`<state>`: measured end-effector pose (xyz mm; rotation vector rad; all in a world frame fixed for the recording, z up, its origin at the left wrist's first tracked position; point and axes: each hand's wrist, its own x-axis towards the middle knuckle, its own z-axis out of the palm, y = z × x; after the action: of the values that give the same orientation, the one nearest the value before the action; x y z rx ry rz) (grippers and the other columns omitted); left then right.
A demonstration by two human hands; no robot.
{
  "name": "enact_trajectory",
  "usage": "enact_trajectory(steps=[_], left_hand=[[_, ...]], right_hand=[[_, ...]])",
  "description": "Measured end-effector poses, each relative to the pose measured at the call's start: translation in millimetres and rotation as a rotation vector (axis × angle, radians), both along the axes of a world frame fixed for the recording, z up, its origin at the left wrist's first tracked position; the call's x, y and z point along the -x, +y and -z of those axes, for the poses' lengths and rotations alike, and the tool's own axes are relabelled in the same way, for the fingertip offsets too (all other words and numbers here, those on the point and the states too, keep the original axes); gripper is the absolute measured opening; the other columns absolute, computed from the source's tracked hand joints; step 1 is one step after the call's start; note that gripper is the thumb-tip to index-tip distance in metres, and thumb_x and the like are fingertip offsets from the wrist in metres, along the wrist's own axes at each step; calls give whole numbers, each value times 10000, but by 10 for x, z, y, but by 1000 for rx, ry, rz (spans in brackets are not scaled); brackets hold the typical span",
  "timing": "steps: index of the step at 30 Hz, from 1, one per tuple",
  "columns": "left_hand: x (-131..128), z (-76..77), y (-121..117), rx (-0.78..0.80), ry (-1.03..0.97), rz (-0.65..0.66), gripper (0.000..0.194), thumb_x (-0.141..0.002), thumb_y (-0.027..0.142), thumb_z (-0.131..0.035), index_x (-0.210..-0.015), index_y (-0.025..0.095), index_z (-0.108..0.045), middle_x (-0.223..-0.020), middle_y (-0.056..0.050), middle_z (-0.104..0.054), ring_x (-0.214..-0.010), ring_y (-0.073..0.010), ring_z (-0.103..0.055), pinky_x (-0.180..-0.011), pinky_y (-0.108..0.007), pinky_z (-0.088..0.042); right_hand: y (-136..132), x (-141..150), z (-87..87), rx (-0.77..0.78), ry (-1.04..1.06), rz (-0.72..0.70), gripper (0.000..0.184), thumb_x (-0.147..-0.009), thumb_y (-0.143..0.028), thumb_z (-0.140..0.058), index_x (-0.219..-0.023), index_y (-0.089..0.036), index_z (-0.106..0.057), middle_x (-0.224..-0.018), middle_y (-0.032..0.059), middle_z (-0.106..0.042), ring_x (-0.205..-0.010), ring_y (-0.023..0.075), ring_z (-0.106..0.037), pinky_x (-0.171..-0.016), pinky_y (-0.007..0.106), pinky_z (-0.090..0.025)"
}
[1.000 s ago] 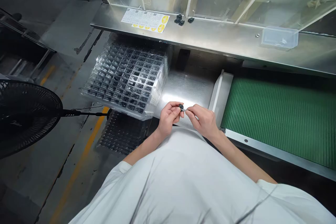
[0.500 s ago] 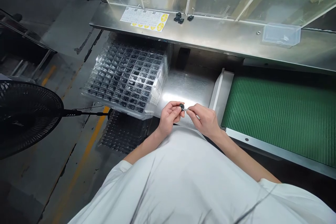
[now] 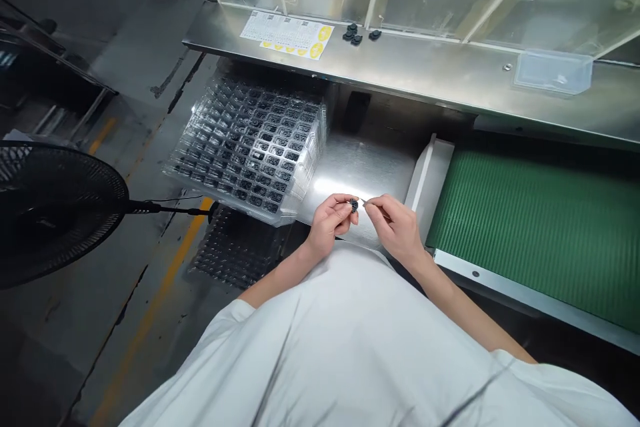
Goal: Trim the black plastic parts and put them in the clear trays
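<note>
Between thumb and fingers, my left hand (image 3: pixel 327 223) pinches a small black part (image 3: pixel 354 205), round in outline, in front of my body. Just right of it, my right hand (image 3: pixel 397 227) is closed on a thin pointed tool (image 3: pixel 365 201), perhaps a blade or tweezers; its grip end is hidden by the fingers. The tool's tip is a short gap away from the black part. Both hands hover over a bare metal surface (image 3: pixel 370 163). To their left stands a stack of clear plastic trays (image 3: pixel 245 147), its pockets filled with small dark parts.
A green conveyor belt (image 3: pixel 540 233) lies at right behind a metal guide (image 3: pixel 425 173). On the steel ledge (image 3: pixel 400 70) sit printed sheets (image 3: pixel 287 33), several black parts (image 3: pixel 353 33) and a clear plastic box (image 3: pixel 553 72). A black fan (image 3: pixel 60 213) stands at left.
The tool in my right hand has drawn back from the black part, opening a small gap. My left hand still pinches the part. The whole view has shifted slightly.
</note>
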<state>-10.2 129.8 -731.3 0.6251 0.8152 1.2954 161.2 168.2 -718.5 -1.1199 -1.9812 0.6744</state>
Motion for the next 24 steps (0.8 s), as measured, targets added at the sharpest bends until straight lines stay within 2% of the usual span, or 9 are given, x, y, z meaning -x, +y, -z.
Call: enact_trajectory(steps=[4, 9, 14, 17, 19, 24], left_hand=[[-52, 47, 10, 89, -44, 107, 489, -792, 538, -793, -1052, 153, -638, -652, 19, -587, -470, -46, -326, -463, -219, -131], [-106, 115, -10, 142, -83, 134, 499, -753, 548, -840, -960, 195, -554, -584, 81, -467, -462, -42, -298, -463, -196, -133], [-27, 121, 10, 133, -219, 56, 379, -790, 427, -803, -892, 198, -519, -614, 78, -488, -425, -22, -282, -443, -191, -140], [195, 57, 82, 85, -276, -81, 322, -802, 365, -773, -861, 195, -506, -637, 66, -523, -409, -14, -288, -432, -183, -163], [439, -4, 146, 54, -270, -208, 314, -803, 348, -765, -807, 184, -497, -648, 56, -532, -410, -10, -309, -427, -174, -154], [1305, -171, 261, 24, -271, -548, 420, -925, 376, -680, -657, 180, -422, -588, 69, -423, -400, -9, -296, -398, -171, -166]], right_hand=[[-19, 33, 57, 109, 65, -2, 286, -994, -493, -650, -858, -243, -684, -729, 4, -636, -612, 162, -513, -602, 322, -410], [-61, 45, 200, 201, 85, 25, 296, -960, -468, -653, -780, -234, -668, -601, -36, -506, -546, 142, -420, -558, 309, -353], [-51, 7, 261, 263, 31, 79, 269, -903, -476, -650, -844, -223, -722, -667, -6, -609, -565, 154, -452, -575, 313, -367], [-7, -4, 272, 299, -7, 117, 292, -866, -491, -656, -870, -215, -751, -698, 13, -649, -583, 167, -483, -587, 317, -382], [22, 11, 280, 314, -20, 122, 306, -846, -495, -652, -871, -210, -759, -699, 21, -657, -596, 176, -507, -588, 318, -386], [26, 150, 312, 312, -80, 79, 324, -841, -511, -644, -853, -207, -754, -656, 3, -638, -545, 153, -471, -568, 311, -372]])
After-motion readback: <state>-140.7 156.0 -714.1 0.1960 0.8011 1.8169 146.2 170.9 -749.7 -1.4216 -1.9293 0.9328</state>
